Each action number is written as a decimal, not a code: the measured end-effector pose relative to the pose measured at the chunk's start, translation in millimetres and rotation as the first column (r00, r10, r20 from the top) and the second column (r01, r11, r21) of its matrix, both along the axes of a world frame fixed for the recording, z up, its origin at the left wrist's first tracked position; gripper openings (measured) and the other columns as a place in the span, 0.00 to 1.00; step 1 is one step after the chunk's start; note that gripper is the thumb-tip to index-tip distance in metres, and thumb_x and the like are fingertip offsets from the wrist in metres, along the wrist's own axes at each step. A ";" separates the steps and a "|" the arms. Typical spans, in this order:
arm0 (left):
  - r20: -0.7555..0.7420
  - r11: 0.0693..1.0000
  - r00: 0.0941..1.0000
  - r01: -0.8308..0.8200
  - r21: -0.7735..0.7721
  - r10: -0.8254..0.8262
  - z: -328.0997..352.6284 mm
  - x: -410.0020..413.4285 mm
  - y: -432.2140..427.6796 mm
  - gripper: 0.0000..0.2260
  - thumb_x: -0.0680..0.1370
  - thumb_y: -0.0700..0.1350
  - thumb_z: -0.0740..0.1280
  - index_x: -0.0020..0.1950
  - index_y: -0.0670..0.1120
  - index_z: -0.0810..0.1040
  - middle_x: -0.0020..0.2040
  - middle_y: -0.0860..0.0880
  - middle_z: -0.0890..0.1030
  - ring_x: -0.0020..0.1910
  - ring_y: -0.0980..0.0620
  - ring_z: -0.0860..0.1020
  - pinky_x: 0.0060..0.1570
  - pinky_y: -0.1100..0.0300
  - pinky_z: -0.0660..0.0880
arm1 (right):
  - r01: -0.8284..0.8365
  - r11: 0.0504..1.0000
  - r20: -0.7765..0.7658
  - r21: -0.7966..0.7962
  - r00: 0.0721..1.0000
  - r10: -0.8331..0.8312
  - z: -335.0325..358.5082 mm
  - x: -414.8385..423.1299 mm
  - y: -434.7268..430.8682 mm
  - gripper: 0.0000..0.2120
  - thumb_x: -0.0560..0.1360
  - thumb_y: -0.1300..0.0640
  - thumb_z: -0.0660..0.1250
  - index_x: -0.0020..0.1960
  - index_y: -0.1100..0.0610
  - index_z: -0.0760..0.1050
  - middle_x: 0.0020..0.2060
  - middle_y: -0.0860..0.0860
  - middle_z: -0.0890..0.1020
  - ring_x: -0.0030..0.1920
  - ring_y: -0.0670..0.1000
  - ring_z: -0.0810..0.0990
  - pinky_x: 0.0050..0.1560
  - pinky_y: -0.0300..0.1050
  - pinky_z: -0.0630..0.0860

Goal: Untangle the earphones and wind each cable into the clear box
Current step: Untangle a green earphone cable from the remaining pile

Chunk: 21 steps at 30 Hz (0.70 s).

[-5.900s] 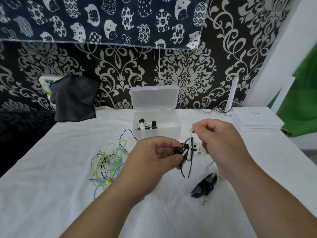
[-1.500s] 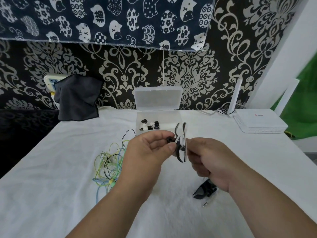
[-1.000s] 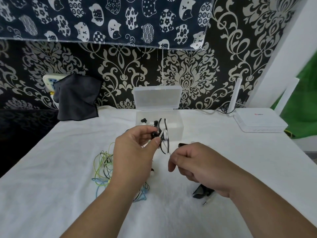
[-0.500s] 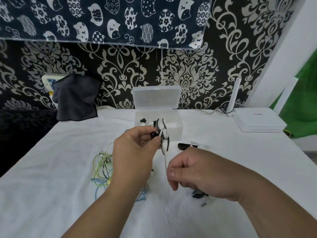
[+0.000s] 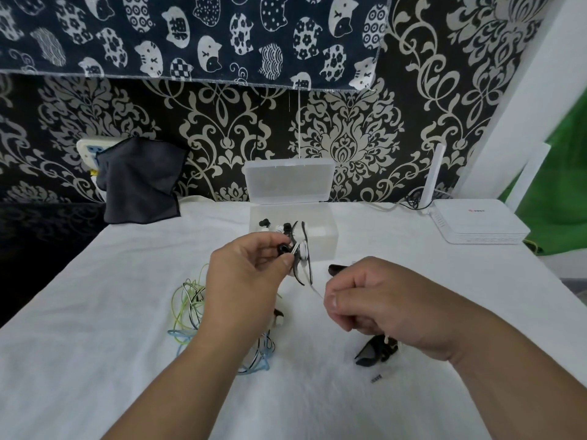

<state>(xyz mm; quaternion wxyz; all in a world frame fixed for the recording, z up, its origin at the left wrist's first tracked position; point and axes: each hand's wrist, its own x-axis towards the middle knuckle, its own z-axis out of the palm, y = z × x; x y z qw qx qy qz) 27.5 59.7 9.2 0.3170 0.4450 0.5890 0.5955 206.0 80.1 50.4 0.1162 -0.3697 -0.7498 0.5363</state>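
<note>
My left hand (image 5: 244,281) pinches a black and white cable winder (image 5: 300,252) with an earbud, held above the table in front of the clear box (image 5: 324,246). My right hand (image 5: 384,306) pinches the white cable (image 5: 314,289) that runs down from the winder. The clear box stands open at the back with small earphone pieces inside. A tangle of green, blue and black earphone cables (image 5: 190,306) lies on the white cloth under my left forearm. Another black winder (image 5: 374,354) lies below my right hand.
A white router (image 5: 479,225) sits at the back right. A dark cloth (image 5: 139,182) hangs at the back left over a wall socket. A small black piece (image 5: 338,268) lies right of the box, and a tiny plug (image 5: 376,378) lies near the front.
My left hand moved the winder left and toward the box. My right hand let go of the winder, dropped lower and drew the white cable out to the right.
</note>
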 end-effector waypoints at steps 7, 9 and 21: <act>-0.233 1.000 0.972 -0.001 -0.001 0.001 0.0 8.1 -5.6 0.12 0.71 0.36 0.76 0.43 0.54 0.83 0.40 0.60 0.84 0.43 0.64 0.81 0.46 0.72 0.75 | 0.026 0.999 -0.090 -0.033 0.996 -0.029 -2.9 -4.2 -0.7 0.13 0.72 0.53 0.62 0.30 0.56 0.73 0.25 0.51 0.65 0.27 0.47 0.61 0.29 0.34 0.62; -0.344 1.000 0.939 0.013 0.014 -0.007 0.6 10.4 -8.7 0.11 0.71 0.38 0.76 0.43 0.55 0.83 0.40 0.63 0.83 0.45 0.67 0.80 0.47 0.75 0.72 | 0.093 0.994 -0.171 -0.051 0.980 -0.100 -2.3 -4.0 1.0 0.13 0.74 0.54 0.64 0.32 0.56 0.75 0.24 0.50 0.65 0.26 0.46 0.61 0.27 0.34 0.61; -0.272 0.947 0.908 0.300 -0.110 -0.319 8.6 13.8 -12.7 0.13 0.72 0.36 0.75 0.43 0.56 0.83 0.41 0.58 0.85 0.46 0.61 0.83 0.51 0.66 0.76 | 0.594 0.744 -0.263 0.305 0.804 -0.533 -9.3 9.6 21.3 0.14 0.79 0.57 0.67 0.35 0.56 0.79 0.19 0.42 0.68 0.22 0.42 0.66 0.26 0.31 0.62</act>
